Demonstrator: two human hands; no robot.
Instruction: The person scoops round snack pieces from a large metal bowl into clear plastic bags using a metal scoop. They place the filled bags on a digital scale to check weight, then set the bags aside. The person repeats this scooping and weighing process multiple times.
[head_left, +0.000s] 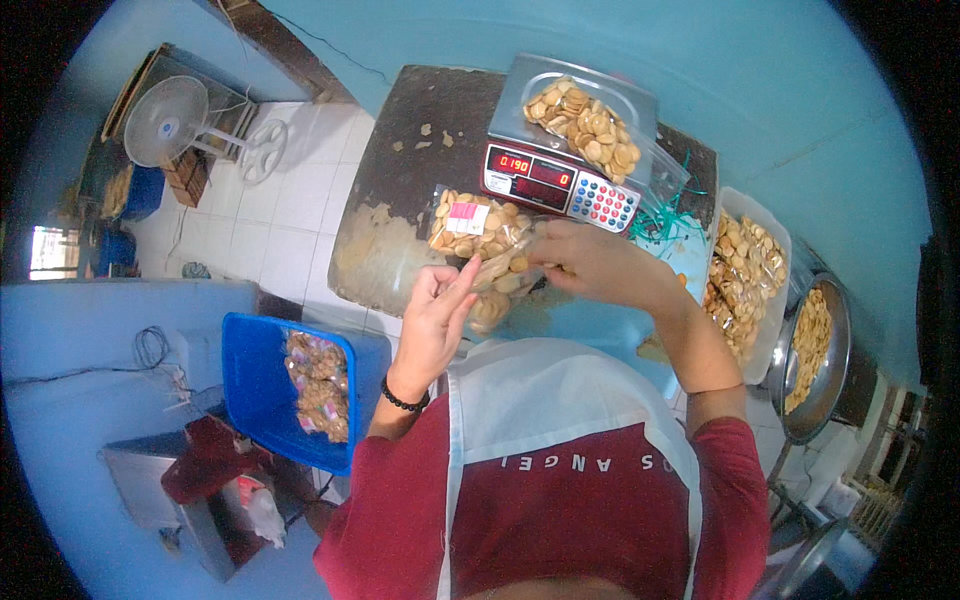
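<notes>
A clear plastic bag of round crackers (491, 226), with a pink and white label, lies near the table's front edge. My left hand (437, 319), with a dark bead bracelet at the wrist, pinches the gathered plastic of a bag. My right hand (592, 259) is at the bag's neck, its fingers bent around the plastic and partly hidden. Some crackers show under the plastic between the hands; whether they belong to a second bag I cannot tell. Beyond, another filled bag (585, 127) rests on the steel pan of a digital scale (562, 180) with a lit red display. Green ties (660, 221) lie beside the scale.
A white plastic tub (776, 277) of bagged crackers stands right of the table (375, 247), with a metal basin (838, 360) of loose crackers beyond it. At the left, a blue bin (289, 427) holds labelled bags. A pedestal fan (166, 124) stands farther off on the tiled floor.
</notes>
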